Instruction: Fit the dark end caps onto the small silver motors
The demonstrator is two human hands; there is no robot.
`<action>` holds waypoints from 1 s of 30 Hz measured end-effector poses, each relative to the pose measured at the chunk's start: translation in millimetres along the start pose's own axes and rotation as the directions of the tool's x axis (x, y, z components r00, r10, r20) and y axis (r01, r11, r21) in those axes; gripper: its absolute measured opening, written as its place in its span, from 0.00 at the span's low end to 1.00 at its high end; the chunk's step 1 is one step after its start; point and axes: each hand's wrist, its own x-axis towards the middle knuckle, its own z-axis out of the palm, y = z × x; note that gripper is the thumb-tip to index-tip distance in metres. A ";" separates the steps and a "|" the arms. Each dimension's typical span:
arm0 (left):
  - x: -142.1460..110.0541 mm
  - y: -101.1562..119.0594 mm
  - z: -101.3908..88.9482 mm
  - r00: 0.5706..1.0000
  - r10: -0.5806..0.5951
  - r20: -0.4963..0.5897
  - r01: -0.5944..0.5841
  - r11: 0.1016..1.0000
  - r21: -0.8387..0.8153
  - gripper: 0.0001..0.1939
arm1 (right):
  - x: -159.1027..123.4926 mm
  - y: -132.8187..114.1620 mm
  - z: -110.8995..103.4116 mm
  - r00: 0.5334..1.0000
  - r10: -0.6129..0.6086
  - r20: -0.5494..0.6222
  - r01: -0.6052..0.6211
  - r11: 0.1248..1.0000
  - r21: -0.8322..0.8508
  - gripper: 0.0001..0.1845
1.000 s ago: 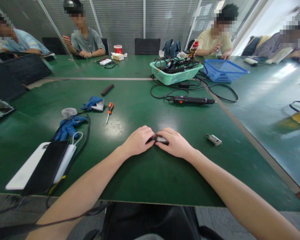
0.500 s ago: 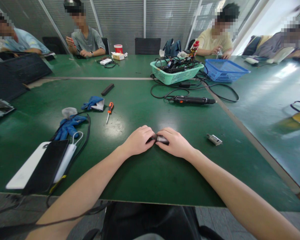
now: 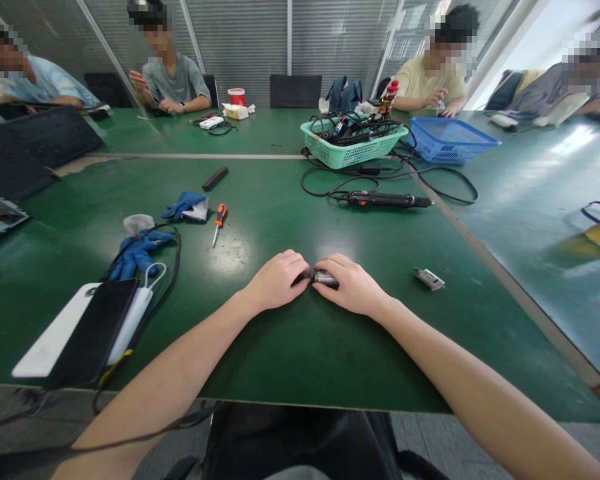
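Observation:
Low over the table in front of me, my right hand (image 3: 350, 283) is closed around a small silver metal cylinder (image 3: 325, 277), with the thumb below it and the fingers on top. Close on its left, my left hand (image 3: 280, 280) pinches a small dark part (image 3: 303, 275) at the cylinder's left end; the fingers cover most of it. Whether the two pieces are joined, I cannot tell. A small silver block-shaped metal part (image 3: 431, 279) with a narrow end lies on the table, right of my right hand.
An orange-handled screwdriver (image 3: 221, 217), blue gloves (image 3: 137, 255), a black phone (image 3: 93, 333) and a cable lie to the left. A black electric screwdriver (image 3: 387, 200) lies ahead, before a green basket (image 3: 347, 157) of tools and a blue basket (image 3: 450, 143). Several people sit around the table.
Both hands stay in the same place with nearly the same grip, the fingers shifting only very slightly. Nothing on the table has moved.

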 end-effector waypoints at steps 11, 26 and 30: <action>0.3 0.9 -0.8 1.000 0.000 -0.003 0.000 1.000 -0.004 0.05 | 1.2 -2.4 -1.7 1.000 0.005 -0.001 -0.005 1.000 -0.010 0.11; 0.0 0.5 0.1 1.000 -0.002 -0.015 0.002 1.000 0.002 0.05 | 0.7 -1.4 -0.9 1.000 -0.003 -0.011 0.003 1.000 -0.028 0.15; 0.2 1.0 0.1 1.000 -0.008 -0.016 0.009 1.000 0.011 0.06 | 1.0 -1.3 -1.5 1.000 -0.005 -0.019 0.004 0.999 -0.034 0.14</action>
